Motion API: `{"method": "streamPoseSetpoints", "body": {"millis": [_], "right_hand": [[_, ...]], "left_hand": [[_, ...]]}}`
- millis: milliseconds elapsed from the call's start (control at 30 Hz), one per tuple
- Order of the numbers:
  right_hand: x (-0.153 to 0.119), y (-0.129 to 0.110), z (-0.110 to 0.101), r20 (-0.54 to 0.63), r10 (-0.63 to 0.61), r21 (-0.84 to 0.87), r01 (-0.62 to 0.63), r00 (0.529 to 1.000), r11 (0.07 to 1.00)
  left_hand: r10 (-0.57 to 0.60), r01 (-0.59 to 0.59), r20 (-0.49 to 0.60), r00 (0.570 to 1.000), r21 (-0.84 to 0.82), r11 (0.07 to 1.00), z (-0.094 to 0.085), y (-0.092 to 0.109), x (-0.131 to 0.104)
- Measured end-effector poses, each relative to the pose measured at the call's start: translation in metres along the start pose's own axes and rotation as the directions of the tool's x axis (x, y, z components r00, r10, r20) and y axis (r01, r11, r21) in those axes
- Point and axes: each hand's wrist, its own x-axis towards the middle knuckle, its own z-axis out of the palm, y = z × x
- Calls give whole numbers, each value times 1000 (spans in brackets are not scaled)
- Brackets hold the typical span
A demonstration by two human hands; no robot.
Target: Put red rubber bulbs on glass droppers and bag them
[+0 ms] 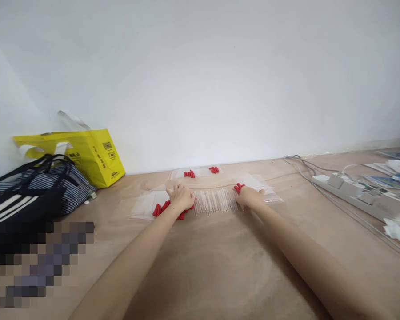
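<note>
A row of thin pale sticks (216,202) lies side by side on the table between my hands. At its left end, my left hand (181,196) is closed with bent fingers, and its grip is hidden. Small red pieces (162,208) lie beside and under that hand, near a clear plastic bag (142,205). At the row's right end, my right hand (250,196) has its fingers curled down beside more red pieces (239,187). What its fingertips hold is hidden. Behind it lie stacked clear bags (268,189).
Near the wall lies another clear bag (176,173) with two red clusters, one a red cluster (189,174). A yellow bag (106,160) and a striped bag (76,186) stand left. A power strip (350,198) with cables and papers (395,171) lies right.
</note>
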Motion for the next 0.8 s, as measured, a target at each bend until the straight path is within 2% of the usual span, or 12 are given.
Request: {"method": "streamPoseSetpoints", "body": {"millis": [133, 233, 367, 400, 467, 567, 700, 800], "right_hand": [[-1, 2, -3, -9, -3, 11, 3, 1000, 1000], [-4, 5, -8, -22, -10, 15, 10, 1000, 1000], [-15, 9, -15, -51, -94, 40, 96, 994, 995], [-20, 10, -14, -71, -140, 64, 144, 988, 987], [-30, 11, -11, -118, -228, 117, 242, 966, 963], [-47, 11, 3, -220, -375, 207, 419, 901, 884], [-66, 10, 24, -349, -595, 247, 684, 724, 687], [-75, 8, 32, -369, -677, 212, 767, 637, 606]], "left_hand": [[7, -5, -90, 996, 26, 1000, -2, 2, -1], [56, -54, -171, 984, 17, 998, -9, 5, -16], [237, -246, -187, 953, -25, 969, -16, 5, -62], [318, -337, -200, 927, -66, 939, -16, 3, -75], [398, -429, -202, 895, -141, 892, -12, -2, -98], [425, -459, -187, 886, -209, 864, -3, -10, -119], [408, -441, -179, 896, -236, 866, 5, -15, -122], [425, -453, -166, 890, -203, 868, 8, -16, -120]]}}
